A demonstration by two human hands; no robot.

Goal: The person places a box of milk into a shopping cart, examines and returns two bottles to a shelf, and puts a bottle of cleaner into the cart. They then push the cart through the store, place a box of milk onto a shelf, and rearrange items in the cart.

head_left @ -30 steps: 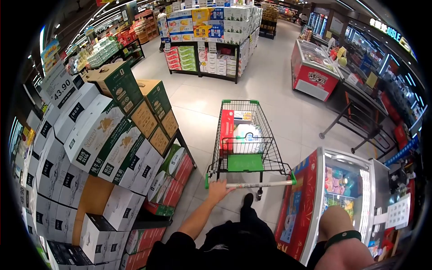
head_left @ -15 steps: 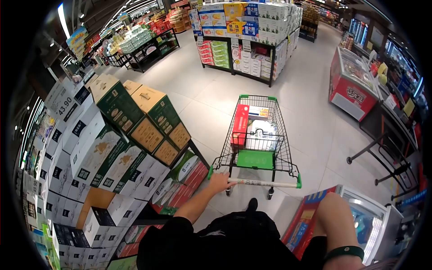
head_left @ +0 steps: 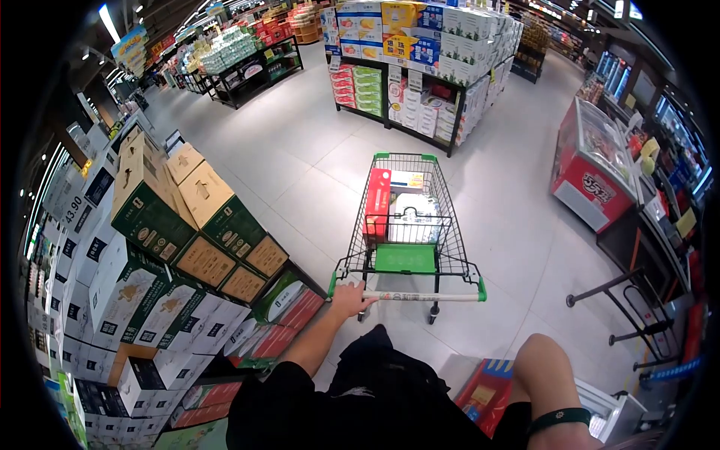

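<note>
My left hand [head_left: 349, 300] is wrapped round the left end of the pale handlebar [head_left: 420, 296] of a shopping cart [head_left: 450, 232]. The cart is black wire with green corners and a green flap [head_left: 406, 259]. Inside it lie a tall red box [head_left: 377, 199], a white package [head_left: 416, 214] with a carrying loop, and a small white-and-yellow box [head_left: 406, 179]. My right arm [head_left: 544, 371] is bent at the lower right with a dark band [head_left: 560, 420] on it; its hand is out of sight.
Stacked cartons [head_left: 191, 214] stand close on the left. Ahead is a display of boxed drinks [head_left: 420, 45] on black shelving. A red chest freezer [head_left: 592, 169] and a metal rail [head_left: 607, 289] stand to the right. A red-and-blue display [head_left: 480, 394] is beside my right arm.
The cart and my left hand appear slightly further left in view. The left-hand cartons have slid left and down, and the red-and-blue display has slipped lower. My left grip is unchanged.
</note>
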